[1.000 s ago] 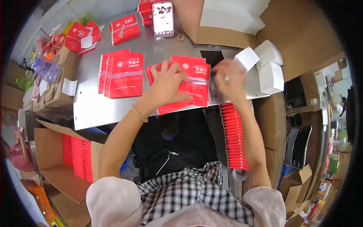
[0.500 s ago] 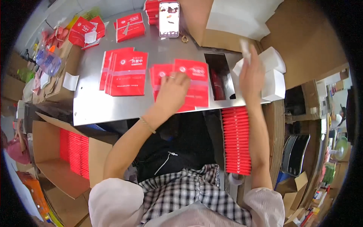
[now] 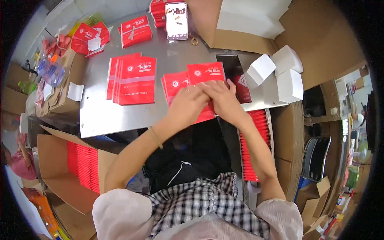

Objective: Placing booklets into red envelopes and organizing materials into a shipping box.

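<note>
Both hands meet at frame centre on the red packet lying on the counter. The left hand presses flat, grip open; the right hand seems to pinch the packet's edge, fingers partly hidden. Keep the packet flat and square, pressing evenly.

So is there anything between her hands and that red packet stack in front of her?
Nothing visible. The left hand and the right hand both lie directly on the stack of red packets at the near edge of the metal table. The white boxes and the other red stack sit off to the sides.
</note>
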`<action>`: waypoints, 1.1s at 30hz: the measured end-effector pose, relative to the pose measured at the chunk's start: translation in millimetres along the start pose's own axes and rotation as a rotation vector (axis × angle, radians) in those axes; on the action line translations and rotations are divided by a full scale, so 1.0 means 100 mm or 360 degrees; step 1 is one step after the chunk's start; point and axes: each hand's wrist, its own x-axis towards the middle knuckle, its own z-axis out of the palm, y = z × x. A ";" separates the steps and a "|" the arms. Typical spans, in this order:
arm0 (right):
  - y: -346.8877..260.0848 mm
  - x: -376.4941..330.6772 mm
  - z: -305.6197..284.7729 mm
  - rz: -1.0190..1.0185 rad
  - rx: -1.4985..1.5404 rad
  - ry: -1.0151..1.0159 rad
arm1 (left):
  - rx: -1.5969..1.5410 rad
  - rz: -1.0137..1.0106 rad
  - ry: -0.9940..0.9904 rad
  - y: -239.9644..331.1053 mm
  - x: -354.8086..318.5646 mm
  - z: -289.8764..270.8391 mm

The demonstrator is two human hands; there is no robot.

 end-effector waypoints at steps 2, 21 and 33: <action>0.19 -0.04 -0.41 0.0129 0.0544 -0.0095 | 0.0123 -0.0120 -0.0018 -0.04 0.03 -0.15; 0.28 0.16 -0.07 0.0426 0.0259 0.0254 | -0.0044 -0.0655 -0.0920 -0.13 0.46 -0.42; 1.18 0.15 -0.57 0.0468 -0.0470 0.0534 | 0.0168 -0.0202 -0.0347 0.20 0.62 0.38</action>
